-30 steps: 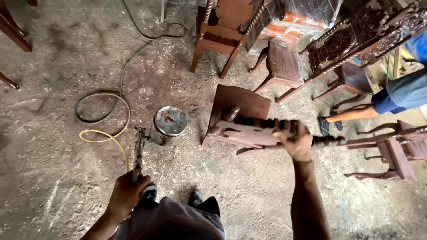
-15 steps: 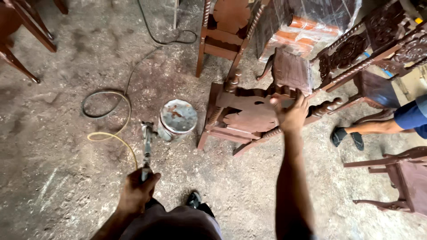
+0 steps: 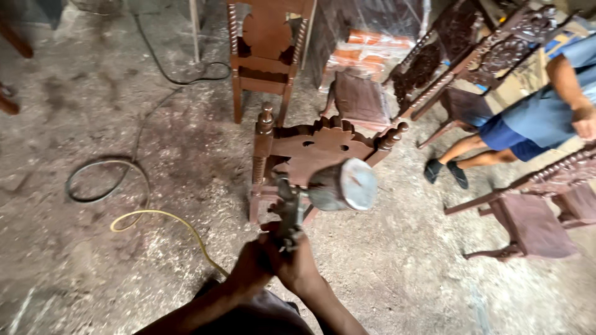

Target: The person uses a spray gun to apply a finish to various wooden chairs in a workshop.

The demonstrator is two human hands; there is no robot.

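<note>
**Spray gun raised at the carved chair**

While both your hands, left hand (image 3: 254, 263) and right hand (image 3: 299, 268), clamp together on the spray gun (image 3: 289, 211), its metal cup (image 3: 343, 184) hangs just beyond them. Past it stands the carved chair (image 3: 310, 152). Step looks like coating; aim steadily next.

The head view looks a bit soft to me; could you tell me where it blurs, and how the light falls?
Head view: even, dull daylight, no hard shadows on the floor. The spray gun and its metal cup, held in both hands, left hand and right hand, are smeared by motion. The carved chair is slightly soft. The frame's edges bend, wide-angle.
</note>
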